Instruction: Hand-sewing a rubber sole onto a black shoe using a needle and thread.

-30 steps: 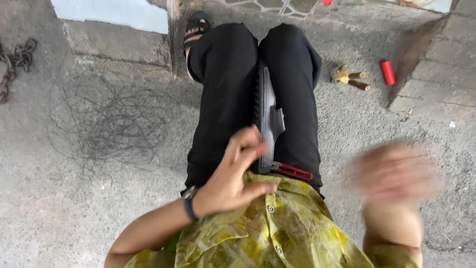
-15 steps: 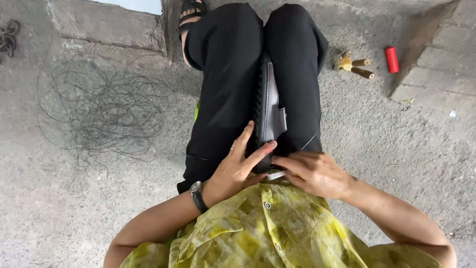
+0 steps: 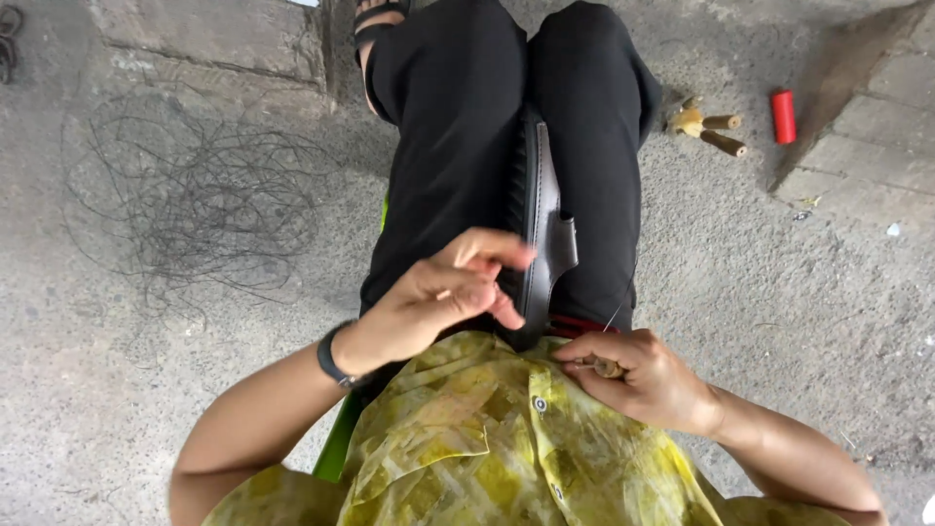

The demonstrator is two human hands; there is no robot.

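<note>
A dark sandal with a ridged black sole lies clamped on edge between my knees, which are in black trousers. My left hand rests against the sandal's near end, fingers curled over it. My right hand sits low at my lap, pinching a small wooden-handled tool. A thin thread runs up from that hand toward the sandal. A black band is on my left wrist.
A tangle of dark thread lies on the concrete floor at left. At right sit wooden spools and a red spool beside a brick step. A foot in a black sandal is at top.
My right hand swung in from the right, touched the sandal, then pulled back down to my lap with the tool. The left hand stayed on the sandal.
</note>
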